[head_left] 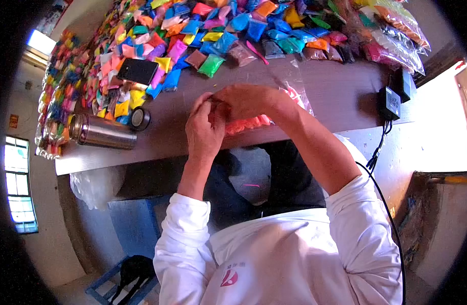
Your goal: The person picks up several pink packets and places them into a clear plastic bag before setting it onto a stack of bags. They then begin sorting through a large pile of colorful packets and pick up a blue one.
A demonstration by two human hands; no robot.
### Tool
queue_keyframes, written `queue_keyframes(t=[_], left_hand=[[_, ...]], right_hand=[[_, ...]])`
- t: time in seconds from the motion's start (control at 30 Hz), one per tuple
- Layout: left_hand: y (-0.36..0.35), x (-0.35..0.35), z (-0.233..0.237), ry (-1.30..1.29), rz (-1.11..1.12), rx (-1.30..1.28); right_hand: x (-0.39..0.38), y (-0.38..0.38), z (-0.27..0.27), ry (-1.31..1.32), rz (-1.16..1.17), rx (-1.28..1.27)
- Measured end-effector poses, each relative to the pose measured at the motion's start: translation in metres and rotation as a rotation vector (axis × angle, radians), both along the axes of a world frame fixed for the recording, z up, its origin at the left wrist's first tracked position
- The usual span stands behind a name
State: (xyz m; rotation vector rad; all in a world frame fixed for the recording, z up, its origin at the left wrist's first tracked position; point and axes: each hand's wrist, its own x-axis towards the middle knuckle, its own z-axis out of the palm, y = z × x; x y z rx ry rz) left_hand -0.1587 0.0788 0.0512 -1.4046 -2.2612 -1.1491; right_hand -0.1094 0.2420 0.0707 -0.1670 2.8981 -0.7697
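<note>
My left hand and my right hand meet over the front part of the dark table. Their fingers are curled and press together, and what they hold, if anything, is hidden. Just beneath my right hand lies red-orange material, partly covered by the hand. Clear plastic film with some red in it lies behind my right wrist. A green packet and a pink stick lie beyond the hands.
Many coloured packets are heaped across the back and left. A black phone rests on them. A steel flask lies by a round lid at the left. A black adapter with cables sits at the right edge.
</note>
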Motion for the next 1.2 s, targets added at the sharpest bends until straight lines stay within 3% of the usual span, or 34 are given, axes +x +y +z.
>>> queue_keyframes(t=[0.03,0.07,0.13,0.2,0.3,0.37,0.4,0.5,0.63,0.73,0.77,0.83,0.97,1.03,1.07,1.13,1.2], left_hand=[[0.003,-0.001,-0.001,-0.030,-0.011,0.042],[0.000,0.003,-0.001,-0.182,0.058,-0.107],[-0.004,0.003,-0.012,-0.216,0.049,-0.075],[-0.005,0.002,-0.016,-0.226,0.071,-0.057],[0.000,0.001,-0.023,-0.160,0.083,-0.009],[0.002,0.003,-0.020,-0.187,0.069,-0.004],[0.002,0.004,-0.018,-0.230,0.070,-0.024],[0.001,0.001,-0.021,-0.253,0.080,-0.041],[0.000,0.002,-0.020,-0.275,0.079,0.005],[0.000,0.000,-0.022,-0.241,0.078,-0.022],[0.000,0.000,-0.023,-0.240,0.079,-0.021],[-0.001,0.000,-0.023,-0.241,0.069,-0.020],[0.000,0.001,-0.022,-0.265,0.069,-0.020],[-0.001,0.000,-0.021,-0.281,0.070,-0.047],[-0.002,0.000,-0.021,-0.280,0.075,-0.047],[-0.001,0.000,-0.022,-0.272,0.062,-0.041],[0.000,-0.001,-0.024,-0.261,0.063,-0.035]], right_hand=[[0.009,0.006,0.007,0.078,-0.072,0.025],[0.019,0.013,0.013,0.153,-0.137,0.051],[0.047,0.044,0.015,0.635,-0.247,-0.173],[0.089,0.063,0.052,0.547,-0.545,-0.198],[0.127,0.078,0.041,0.573,-0.660,-0.454],[0.130,0.072,0.026,0.506,-0.594,-0.311],[0.129,0.065,0.024,0.422,-0.555,-0.368],[0.123,0.043,0.018,0.279,-0.556,-0.037],[0.122,0.046,-0.007,0.209,-0.585,-0.143],[0.121,0.051,-0.006,0.226,-0.571,-0.357],[0.119,0.052,-0.004,0.226,-0.570,-0.357],[0.110,0.046,0.004,0.366,-0.564,-0.111],[0.090,0.042,0.000,0.393,-0.441,-0.200],[0.083,0.039,0.012,0.125,-0.340,-0.154],[0.081,0.040,0.012,0.125,-0.335,-0.156],[0.080,0.042,0.011,-0.122,-0.404,-0.140],[0.081,0.044,0.009,-0.071,-0.388,-0.205]])
